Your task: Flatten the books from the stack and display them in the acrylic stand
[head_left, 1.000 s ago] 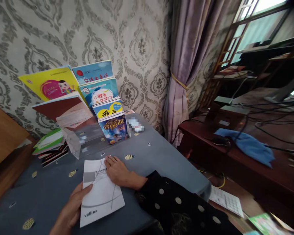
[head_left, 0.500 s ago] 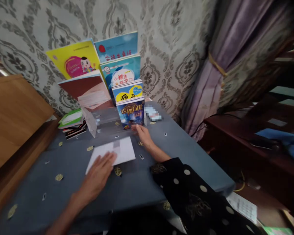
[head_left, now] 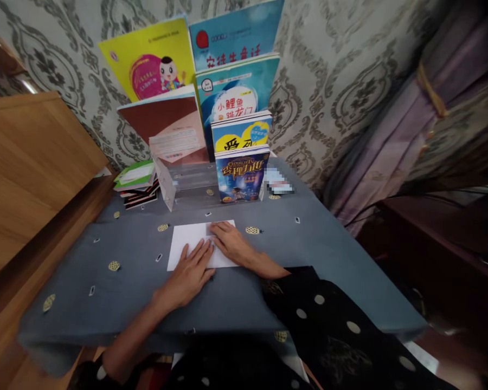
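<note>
Just in front of the clear rack (head_left: 165,187), a thin white booklet (head_left: 188,238) lies flat on the cloth-covered desk (head_left: 317,281). It looks light and bendy, likely to crease at the corners, and its smooth cover could slide on the desk; the best hold seems its bare edge towards the rack's left end, thumb above and fingers beneath. Before the rack, too, the left hand (head_left: 190,271) rests on the booklet, open with fingers a little spread, gripping nothing. Nearer the rack's right end, the right hand (head_left: 232,244) lies palm-down across the cover, fingers extended and close together, with no grip showing. Upright in the rack stand several colourful books (head_left: 243,176); left of it sits a stack of books (head_left: 137,180).
</note>
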Available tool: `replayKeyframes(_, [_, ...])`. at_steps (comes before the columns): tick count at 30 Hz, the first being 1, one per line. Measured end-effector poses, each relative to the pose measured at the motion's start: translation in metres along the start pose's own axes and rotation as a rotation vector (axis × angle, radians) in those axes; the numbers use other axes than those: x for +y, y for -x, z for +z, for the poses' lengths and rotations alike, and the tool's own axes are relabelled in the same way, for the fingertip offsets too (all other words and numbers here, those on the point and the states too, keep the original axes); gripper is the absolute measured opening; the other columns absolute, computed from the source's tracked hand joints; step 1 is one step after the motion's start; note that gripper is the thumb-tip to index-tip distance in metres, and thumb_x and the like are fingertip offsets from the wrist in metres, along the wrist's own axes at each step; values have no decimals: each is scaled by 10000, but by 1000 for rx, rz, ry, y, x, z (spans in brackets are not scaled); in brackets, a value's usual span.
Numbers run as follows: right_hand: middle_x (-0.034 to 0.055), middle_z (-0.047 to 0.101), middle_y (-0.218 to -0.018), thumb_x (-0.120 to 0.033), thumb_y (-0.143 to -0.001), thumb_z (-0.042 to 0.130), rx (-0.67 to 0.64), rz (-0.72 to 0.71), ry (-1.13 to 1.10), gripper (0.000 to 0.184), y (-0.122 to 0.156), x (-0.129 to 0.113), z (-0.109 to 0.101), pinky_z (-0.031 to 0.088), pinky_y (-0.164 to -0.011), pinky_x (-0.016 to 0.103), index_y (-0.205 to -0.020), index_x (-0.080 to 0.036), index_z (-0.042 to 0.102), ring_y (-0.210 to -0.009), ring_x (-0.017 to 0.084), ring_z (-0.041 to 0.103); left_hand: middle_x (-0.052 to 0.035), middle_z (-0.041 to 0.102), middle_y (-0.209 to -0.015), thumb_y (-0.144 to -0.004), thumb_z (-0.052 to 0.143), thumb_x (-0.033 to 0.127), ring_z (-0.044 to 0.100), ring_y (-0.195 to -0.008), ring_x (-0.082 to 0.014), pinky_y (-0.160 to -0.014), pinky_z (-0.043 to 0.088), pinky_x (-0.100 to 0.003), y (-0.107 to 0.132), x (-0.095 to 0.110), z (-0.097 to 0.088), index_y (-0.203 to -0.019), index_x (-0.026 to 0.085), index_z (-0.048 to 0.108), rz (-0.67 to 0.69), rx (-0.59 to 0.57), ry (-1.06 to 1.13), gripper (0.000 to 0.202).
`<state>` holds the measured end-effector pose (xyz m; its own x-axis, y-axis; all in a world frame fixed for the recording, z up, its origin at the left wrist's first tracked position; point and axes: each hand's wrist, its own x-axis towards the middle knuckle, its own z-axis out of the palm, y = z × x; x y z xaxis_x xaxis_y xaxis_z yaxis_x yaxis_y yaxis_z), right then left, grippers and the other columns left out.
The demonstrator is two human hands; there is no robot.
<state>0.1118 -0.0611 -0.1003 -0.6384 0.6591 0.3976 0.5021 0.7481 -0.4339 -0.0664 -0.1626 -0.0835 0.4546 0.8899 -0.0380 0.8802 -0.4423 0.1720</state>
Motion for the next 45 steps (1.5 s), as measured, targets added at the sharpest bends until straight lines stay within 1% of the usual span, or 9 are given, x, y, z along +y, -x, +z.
replayKeyframes(4, [172, 595, -1306, -171, -937, 489, -44, -21, 74, 336, -1, 5, 9, 418, -1079, 457, -1247, -101, 598, -1256, 272, 505, -154, 244, -1595, -1027, 280, 446, 159, -1496, -232, -1198, 154, -511, -15, -23, 1, -1531, 155, 242, -68, 27, 17, 584])
replayKeyframes(10, [175, 588, -1325, -168, -940, 495, -82, -18, 113, 341, -1, 6, 8, 417, -1090, 459, -1255, -98, 605, -1286, 268, 495, -177, 270, -1581, -1010, 290, 468, 212, -1483, -250, -1186, 193, -483, -26, -68, -4, -1503, 125, 308, -192, 60, -5, 601])
replayKeyframes(14, [171, 574, -1362, -163, -942, 481, -117, 6, 127, 362, -2, 3, 7, 402, -1103, 460, -1281, -100, 593, -1320, 267, 474, -191, 286, -1571, -1012, 279, 434, 233, -1477, -261, -1181, 205, -487, -35, -82, -10, -1489, 89, 325, -258, 90, -24, 591])
replayKeyframes(17, [175, 552, -1399, -173, -937, 494, -169, 21, 110, 397, -8, -8, 10, 367, -1129, 452, -1319, -92, 569, -1350, 268, 454, -199, 321, -1554, -1012, 287, 400, 265, -1466, -271, -1169, 233, -498, -40, -83, -8, -1474, 75, 349, -281, 134, -57, 569])
replayKeyframes(20, [177, 507, -1447, -220, -940, 518, -227, -42, 71, 444, -17, -24, 15, 325, -1152, 456, -1368, -105, 525, -1382, 258, 422, -199, 380, -1525, -1003, 304, 341, 326, -1442, -277, -1151, 283, -496, -41, -85, -2, -1446, 57, 397, -274, 202, -123, 535])
replayKeyframes(23, [188, 477, -1471, -240, -966, 479, -237, -59, 79, 455, -24, -36, 21, 301, -1163, 457, -1393, -82, 487, -1409, 249, 381, -169, 474, -1472, -988, 291, 268, 428, -1385, -258, -1119, 352, -465, -40, -89, 6, -1399, 91, 479, -234, 300, -200, 485])
replayKeyframes(29, [206, 442, -1491, -320, -988, 455, -198, 27, 163, 500, -17, -24, 16, 285, -1176, 409, -1402, -39, 457, -1420, 262, 357, -179, 541, -1411, -972, 301, 295, 528, -1299, -298, -1041, 440, -484, -42, -99, 20, -1355, 73, 545, -215, 386, -307, 506])
replayKeyframes(37, [200, 420, -1508, -303, -995, 411, -146, 175, 218, 496, 18, 10, -11, 289, -1172, 461, -1435, -74, 426, -1435, 275, 331, -165, 527, -1425, -948, 312, 275, 511, -1314, -309, -1057, 421, -512, -44, -91, 20, -1350, 93, 568, -290, 354, -315, 510])
replayKeyframes(45, [192, 440, -1497, -273, -989, 422, -128, 226, 212, 480, 23, 7, -20, 274, -1185, 448, -1414, -56, 459, -1427, 267, 348, -180, 383, -1520, -964, 314, 357, 345, -1428, -316, -1137, 278, -581, -47, -82, 19, -1448, 65, 436, -342, 208, -296, 578])
